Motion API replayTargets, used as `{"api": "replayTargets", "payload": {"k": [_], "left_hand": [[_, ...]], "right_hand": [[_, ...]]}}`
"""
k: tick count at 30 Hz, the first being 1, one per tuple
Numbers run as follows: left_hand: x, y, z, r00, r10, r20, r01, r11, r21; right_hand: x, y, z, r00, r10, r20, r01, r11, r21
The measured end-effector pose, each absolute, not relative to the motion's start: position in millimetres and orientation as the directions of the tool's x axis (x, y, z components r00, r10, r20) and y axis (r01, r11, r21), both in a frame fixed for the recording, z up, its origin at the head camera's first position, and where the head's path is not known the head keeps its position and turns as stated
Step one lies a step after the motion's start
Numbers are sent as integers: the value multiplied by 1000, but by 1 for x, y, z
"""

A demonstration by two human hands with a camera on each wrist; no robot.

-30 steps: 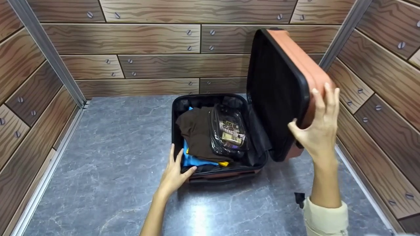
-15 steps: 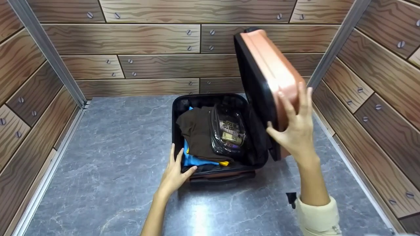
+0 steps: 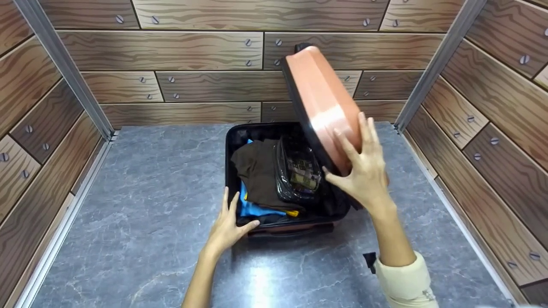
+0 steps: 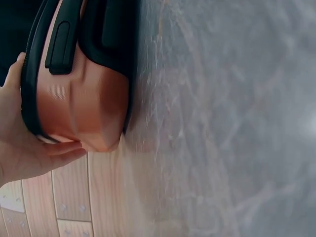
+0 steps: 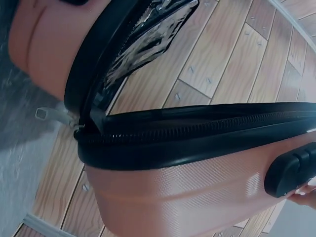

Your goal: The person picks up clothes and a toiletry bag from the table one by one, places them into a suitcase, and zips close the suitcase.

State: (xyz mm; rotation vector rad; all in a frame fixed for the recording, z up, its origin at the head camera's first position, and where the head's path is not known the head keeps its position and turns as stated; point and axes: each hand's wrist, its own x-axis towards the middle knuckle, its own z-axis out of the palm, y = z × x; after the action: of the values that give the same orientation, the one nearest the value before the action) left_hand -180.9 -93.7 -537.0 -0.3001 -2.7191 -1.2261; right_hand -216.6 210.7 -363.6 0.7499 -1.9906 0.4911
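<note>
A salmon-orange suitcase with a black rim (image 3: 295, 223) lies on the floor, its lid (image 3: 319, 90) tilted up over the right side. Inside are a folded dark brown garment (image 3: 257, 171), blue cloth (image 3: 259, 210) with a yellow bit at its edge, and a clear black-trimmed pouch (image 3: 302, 173) holding small items. My left hand (image 3: 227, 229) grips the base's near left corner; the left wrist view has its thumb at the rim and fingers round the shell. My right hand (image 3: 364, 175) holds the lid's near corner, thumb at its rim. A zip pull (image 5: 47, 114) hangs by the hinge.
Grey marbled floor (image 3: 158, 205) surrounds the suitcase. Wood-patterned walls (image 3: 205, 87) with metal edge strips stand behind and on both sides. A small black piece (image 3: 369, 261) sticks out beside the right sleeve (image 3: 402, 278).
The lid has swung left and inward over the base, my right hand moving left with it. It now shades part of the pouch. My left hand has stayed at the corner.
</note>
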Motion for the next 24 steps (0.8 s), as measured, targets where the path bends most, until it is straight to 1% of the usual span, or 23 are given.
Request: {"api": "replayTargets", "payload": {"k": [5, 10, 14, 18, 24], "left_hand": [[-182, -100, -537, -966, 174, 192, 259, 632, 731], [-184, -103, -539, -954, 204, 219, 298, 612, 732], [-184, -105, -542, -948, 200, 247, 318, 592, 740], [-184, -106, -543, -949, 195, 246, 314, 583, 749], [-182, -107, -544, -961, 189, 203, 275, 557, 783]], "right_hand": [[-219, 200, -369, -364, -360, 859, -704, 710, -1], [-221, 190, -376, -334, -397, 855, -737, 675, 26], [-222, 183, -381, -282, -411, 867, -760, 647, 60], [-224, 176, -386, -229, -418, 879, -776, 623, 94], [-224, 167, -395, -197, -468, 862, -789, 597, 144]]}}
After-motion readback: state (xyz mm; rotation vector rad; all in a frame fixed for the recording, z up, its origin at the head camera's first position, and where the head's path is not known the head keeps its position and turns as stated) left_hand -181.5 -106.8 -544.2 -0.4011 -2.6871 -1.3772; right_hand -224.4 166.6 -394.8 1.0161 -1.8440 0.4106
